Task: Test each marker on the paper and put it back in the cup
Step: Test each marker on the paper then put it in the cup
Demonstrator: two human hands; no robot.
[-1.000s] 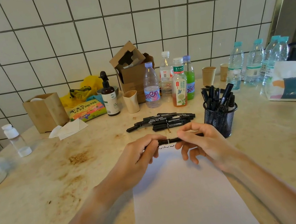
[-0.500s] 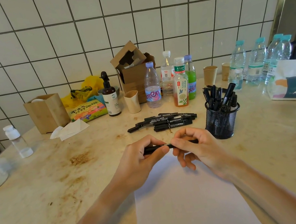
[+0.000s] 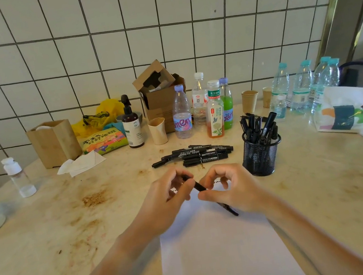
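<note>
A black marker [image 3: 199, 186] lies slanted between my two hands above the top of the white paper [image 3: 222, 254]. My left hand [image 3: 170, 196] pinches its far end with curled fingers. My right hand [image 3: 229, 189] grips the barrel, and the near end sticks out below my palm. A small black squiggle shows on the paper between my right fingers. The black mesh cup [image 3: 260, 155] with several markers stands just right of my right hand. A pile of several black markers [image 3: 195, 154] lies on the table beyond my hands.
Bottles [image 3: 215, 110], paper cups, an open cardboard box [image 3: 159, 95] and a wooden box [image 3: 54, 143] stand along the tiled wall. Water bottles [image 3: 303, 87] and a tissue pack [image 3: 343, 111] are at the far right. A small plastic bottle [image 3: 18, 177] stands at the left.
The marker has turned from level to slanted, its near end now pointing toward me under my right hand. Both hands have stayed over the paper's top.
</note>
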